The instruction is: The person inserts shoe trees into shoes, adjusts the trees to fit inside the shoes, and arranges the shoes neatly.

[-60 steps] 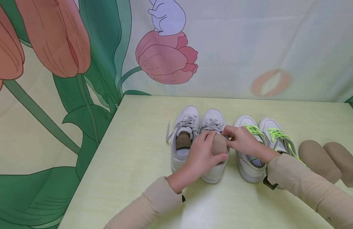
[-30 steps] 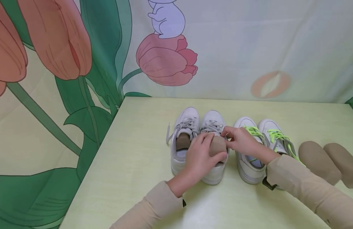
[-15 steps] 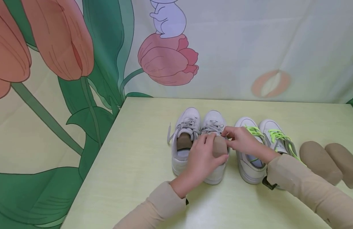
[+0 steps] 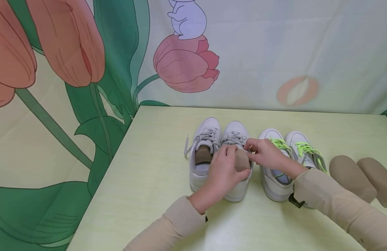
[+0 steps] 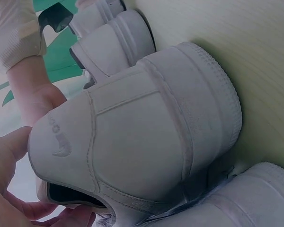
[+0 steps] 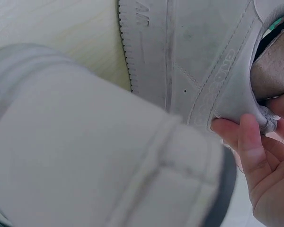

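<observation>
Two white sneakers with grey laces stand side by side on the table. My left hand (image 4: pixel 223 172) bends over the opening of the right-hand sneaker (image 4: pixel 235 193), gripping a brown shoe insert (image 4: pixel 242 159) that sits partly inside. At the heel collar (image 5: pixel 61 137) in the left wrist view, the thumb lies against the edge. My right hand (image 4: pixel 266 153) pinches the side of this sneaker's opening near the laces; the right wrist view has its fingertips (image 6: pixel 250 135) at the collar, beside the insert (image 6: pixel 274 71). Another brown insert (image 4: pixel 202 154) is inside the left-hand sneaker (image 4: pixel 198 179).
A second white pair, one sneaker (image 4: pixel 271 186) and its partner (image 4: pixel 295 137), has neon-green laces and stands under my right forearm. Two more brown inserts, one nearer (image 4: pixel 351 177) and one farther right (image 4: pixel 376 179), lie at the table's right side. A printed curtain (image 4: pixel 243 52) hangs behind the table.
Both hands stay on the same sneaker and insert, with only slight shifts of the left hand. The head view has drifted a little.
</observation>
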Tool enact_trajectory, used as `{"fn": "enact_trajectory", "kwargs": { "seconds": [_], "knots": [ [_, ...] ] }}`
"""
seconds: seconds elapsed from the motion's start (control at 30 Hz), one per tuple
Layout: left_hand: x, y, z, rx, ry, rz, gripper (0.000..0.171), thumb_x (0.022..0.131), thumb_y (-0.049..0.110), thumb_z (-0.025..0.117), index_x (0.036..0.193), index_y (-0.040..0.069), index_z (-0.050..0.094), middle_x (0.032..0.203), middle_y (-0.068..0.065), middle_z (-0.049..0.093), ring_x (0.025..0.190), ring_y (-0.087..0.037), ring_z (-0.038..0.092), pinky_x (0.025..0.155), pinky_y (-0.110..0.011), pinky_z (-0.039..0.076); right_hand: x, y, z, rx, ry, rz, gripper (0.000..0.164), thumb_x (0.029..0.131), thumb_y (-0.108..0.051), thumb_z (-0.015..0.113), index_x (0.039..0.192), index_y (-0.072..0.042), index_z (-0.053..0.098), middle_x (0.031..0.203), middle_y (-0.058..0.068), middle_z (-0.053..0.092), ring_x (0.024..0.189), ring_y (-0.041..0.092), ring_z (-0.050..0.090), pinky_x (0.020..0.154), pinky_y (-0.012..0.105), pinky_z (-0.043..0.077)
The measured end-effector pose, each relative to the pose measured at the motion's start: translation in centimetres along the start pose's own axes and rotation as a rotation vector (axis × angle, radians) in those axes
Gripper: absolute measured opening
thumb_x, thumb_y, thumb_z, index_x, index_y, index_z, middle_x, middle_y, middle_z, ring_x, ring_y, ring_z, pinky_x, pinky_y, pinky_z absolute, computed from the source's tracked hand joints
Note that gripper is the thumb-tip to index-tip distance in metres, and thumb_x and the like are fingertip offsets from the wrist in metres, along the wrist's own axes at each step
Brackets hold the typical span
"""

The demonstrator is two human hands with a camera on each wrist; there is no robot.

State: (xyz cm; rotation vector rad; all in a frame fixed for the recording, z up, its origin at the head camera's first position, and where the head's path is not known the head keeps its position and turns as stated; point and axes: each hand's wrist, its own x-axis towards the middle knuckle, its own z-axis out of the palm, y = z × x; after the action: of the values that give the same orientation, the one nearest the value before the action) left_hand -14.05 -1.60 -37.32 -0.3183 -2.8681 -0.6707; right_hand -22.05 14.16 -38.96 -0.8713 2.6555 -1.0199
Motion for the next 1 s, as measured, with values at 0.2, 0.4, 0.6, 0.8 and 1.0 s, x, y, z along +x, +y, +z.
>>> {"fn": "enact_trajectory", "kwargs": {
  "seconds": [0.2, 0.4, 0.6, 0.8, 1.0],
  "knots": [
    [0.05, 0.10, 0.17, 0.066, 0.010, 0.002, 0.063, 0.067, 0.045, 0.071, 0.114, 0.010, 0.048, 0.107, -0.005, 0.052, 0.096, -0.021, 0.052, 0.082, -0.031, 0.043, 0.02, 0.11, 0.01, 0.029, -0.016, 0.023, 0.005, 0.082, -0.005, 0.055, 0.086, -0.004, 0.057, 0.070, 0.007, 0.065, 0.045, 0.008, 0.048, 0.043, 0.023, 0.042],
    [0.18, 0.21, 0.18, 0.082, -0.011, -0.002, 0.064, 0.067, 0.046, 0.071, 0.115, 0.011, 0.047, 0.108, -0.005, 0.052, 0.095, -0.022, 0.052, 0.080, -0.032, 0.043, 0.04, 0.02, -0.17, 0.072, -0.051, 0.073, 0.006, 0.083, -0.005, 0.054, 0.088, -0.004, 0.056, 0.062, 0.004, 0.063, 0.044, 0.014, 0.050, 0.043, 0.024, 0.042],
    [0.30, 0.26, 0.19, 0.092, -0.047, -0.014, 0.065, 0.068, 0.046, 0.070, 0.116, 0.010, 0.045, 0.109, -0.006, 0.050, 0.094, -0.023, 0.052, 0.080, -0.032, 0.043, 0.01, -0.26, -0.41, 0.097, -0.069, 0.100, 0.007, 0.082, -0.005, 0.053, 0.089, -0.003, 0.055, 0.060, 0.004, 0.061, 0.044, 0.018, 0.051, 0.043, 0.024, 0.042],
    [0.42, 0.42, 0.16, 0.136, -0.061, -0.020, 0.064, 0.067, 0.047, 0.070, 0.113, 0.011, 0.044, 0.106, -0.006, 0.049, 0.091, -0.023, 0.051, 0.077, -0.031, 0.043, 0.09, -0.50, -0.45, 0.128, -0.072, 0.116, 0.007, 0.082, -0.003, 0.052, 0.089, -0.002, 0.054, 0.060, 0.006, 0.061, 0.044, 0.015, 0.050, 0.043, 0.024, 0.042],
    [0.50, 0.47, 0.22, 0.159, -0.065, -0.013, 0.064, 0.068, 0.048, 0.070, 0.112, 0.010, 0.043, 0.105, -0.006, 0.048, 0.090, -0.023, 0.051, 0.077, -0.031, 0.042, 0.10, -0.47, -0.38, 0.150, -0.067, 0.130, 0.007, 0.082, -0.002, 0.052, 0.089, -0.003, 0.053, 0.060, 0.005, 0.060, 0.043, 0.013, 0.049, 0.042, 0.024, 0.042]
  ]
}}
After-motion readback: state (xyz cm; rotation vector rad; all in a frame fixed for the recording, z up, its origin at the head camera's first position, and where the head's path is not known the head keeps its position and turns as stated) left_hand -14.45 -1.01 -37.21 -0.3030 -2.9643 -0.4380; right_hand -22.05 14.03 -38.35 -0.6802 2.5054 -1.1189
